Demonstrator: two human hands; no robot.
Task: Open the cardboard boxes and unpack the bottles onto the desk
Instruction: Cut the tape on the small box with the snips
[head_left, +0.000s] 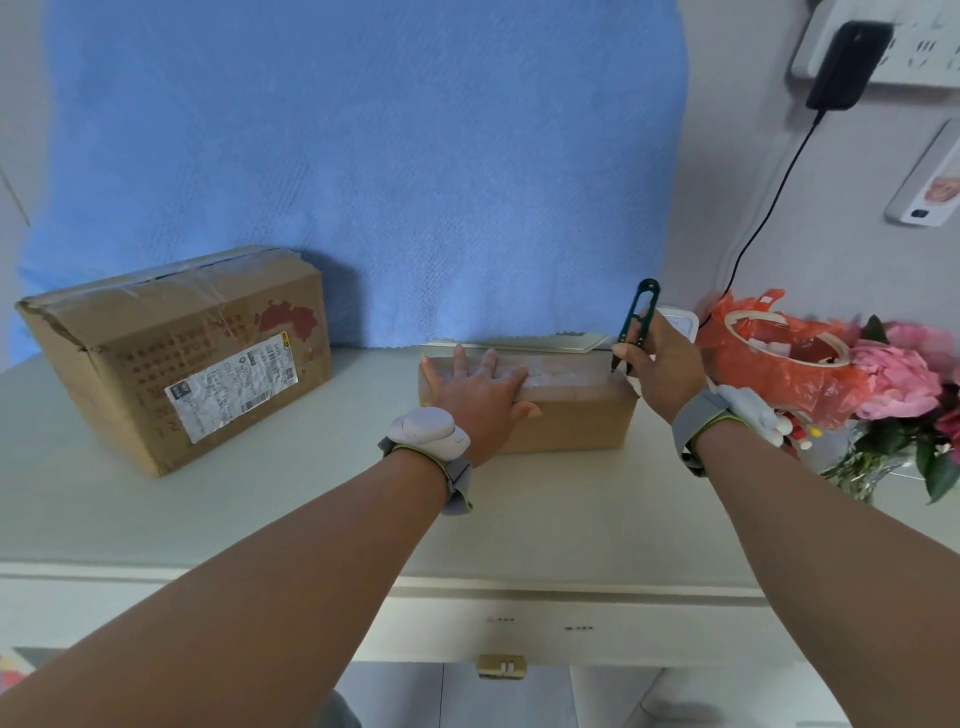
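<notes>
Left hand (478, 392) flat, fingers spread, on small box (566, 423); right hand (657, 374) gripping snips (636, 322), tip apparently at tape (big box (176, 358) apart, left).

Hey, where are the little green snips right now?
In the head view, the green snips are right of centre in the right hand, tips down on the taped top of the small box at its right end.

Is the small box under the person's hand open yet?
Still shut. Clear tape runs unbroken along the small box's top seam, and the snips only touch its right end.
</notes>
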